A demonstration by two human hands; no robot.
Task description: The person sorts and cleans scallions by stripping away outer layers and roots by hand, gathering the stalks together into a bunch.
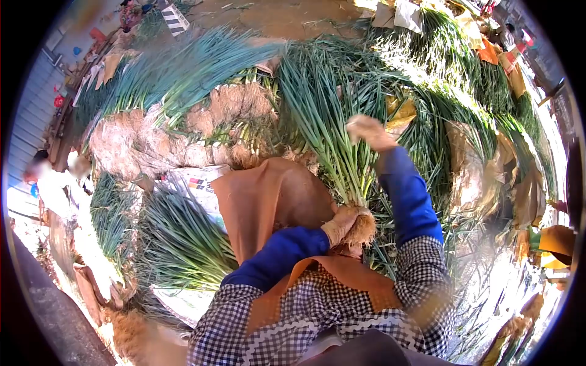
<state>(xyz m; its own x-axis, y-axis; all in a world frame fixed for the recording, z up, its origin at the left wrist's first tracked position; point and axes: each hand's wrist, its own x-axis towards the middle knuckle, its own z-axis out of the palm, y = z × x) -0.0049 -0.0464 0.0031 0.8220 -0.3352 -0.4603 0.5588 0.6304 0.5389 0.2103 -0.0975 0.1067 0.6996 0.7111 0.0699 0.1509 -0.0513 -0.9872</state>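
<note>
Piled green onions [189,67] lie on brown floor [293,21].

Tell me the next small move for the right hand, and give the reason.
Probably bring the right hand in against the leaves of the held bundle: the left hand grips it near the roots, so it seems steadied, and the right is raised beside the spread leaves. Whether it already touches them, I cannot tell.

Harsh sun, fisheye view
Glare bleaches the far left and lower right; sunlight streaks the upper-right leaves [436,82] while the middle sits in softer shade. The right hand [370,132] looks blurred, edges bow, and black fills the corners.
</note>
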